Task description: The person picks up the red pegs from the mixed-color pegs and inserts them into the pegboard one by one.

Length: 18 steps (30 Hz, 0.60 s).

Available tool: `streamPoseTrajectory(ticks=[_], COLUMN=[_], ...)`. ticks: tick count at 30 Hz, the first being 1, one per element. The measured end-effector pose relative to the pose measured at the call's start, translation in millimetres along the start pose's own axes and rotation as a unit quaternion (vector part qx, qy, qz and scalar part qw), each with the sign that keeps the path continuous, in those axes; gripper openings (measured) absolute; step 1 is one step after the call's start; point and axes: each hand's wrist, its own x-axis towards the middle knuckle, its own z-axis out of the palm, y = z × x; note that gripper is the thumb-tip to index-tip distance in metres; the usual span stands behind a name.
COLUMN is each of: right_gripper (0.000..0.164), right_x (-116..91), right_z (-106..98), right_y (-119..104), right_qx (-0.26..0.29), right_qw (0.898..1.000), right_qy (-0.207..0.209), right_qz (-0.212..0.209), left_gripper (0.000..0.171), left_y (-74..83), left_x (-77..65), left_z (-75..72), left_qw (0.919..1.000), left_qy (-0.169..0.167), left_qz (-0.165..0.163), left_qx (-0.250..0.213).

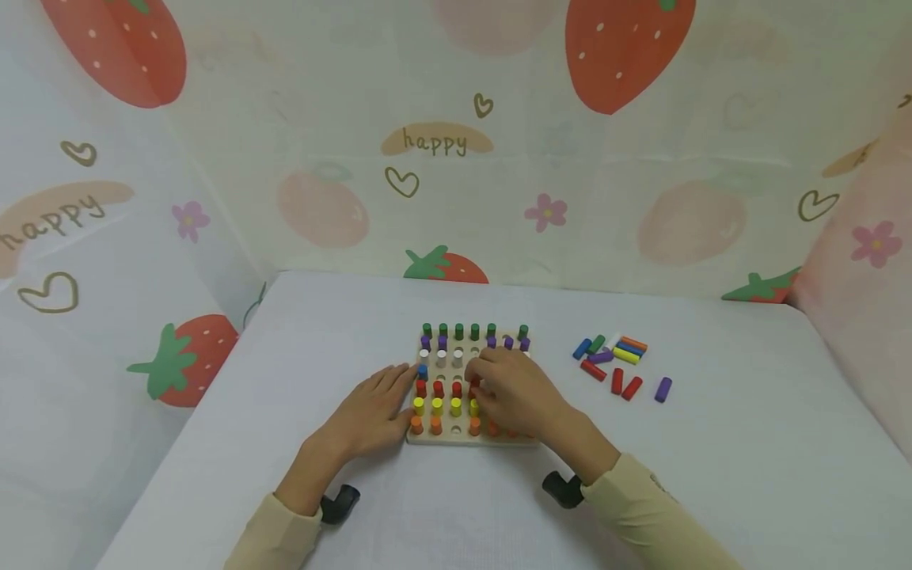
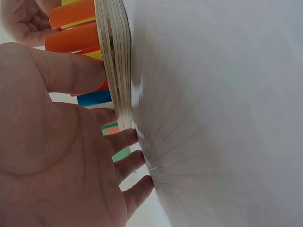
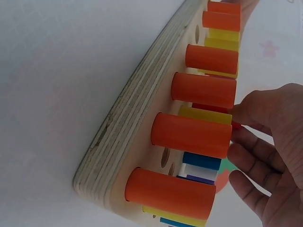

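Strawberry-print cloth (image 1: 606, 150) walls in a white table (image 1: 734, 451), with a wooden peg board (image 1: 473, 442) near its middle. Only the head view takes in the loose pegs (image 1: 617, 381) scattered right of the board. The left hand (image 1: 366, 412) lies with fingers extended at the board's left edge; its own wrist view reveals the layered side and the fingertips down at the tabletop. The right hand (image 1: 516, 396) has a narrow grip, pinching a red peg (image 3: 237, 126) above the board, glimpsed in the right wrist view behind orange pegs (image 3: 191, 135).
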Motion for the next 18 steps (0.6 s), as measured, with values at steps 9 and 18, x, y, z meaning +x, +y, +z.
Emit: streamPoseTrajectory(ticks=[9, 18], right_gripper=[0.012, 0.016], right_x=[-2.8, -5.1], right_z=[-0.8, -0.1], right_y=[-1.4, -1.7], right_qx=[-0.012, -0.017], right_qw=[1.0, 1.0], right_qy=[-0.004, -0.01], right_qz=[0.012, 0.023], left_gripper=[0.069, 0.069], left_y=[1.0, 0.4], left_x=[0.7, 1.0], left_z=[0.4, 1.0], left_qw=[1.0, 1.0], left_qy=[-0.002, -0.002], left_qz=[-0.003, -0.003], left_qx=[-0.002, -0.003])
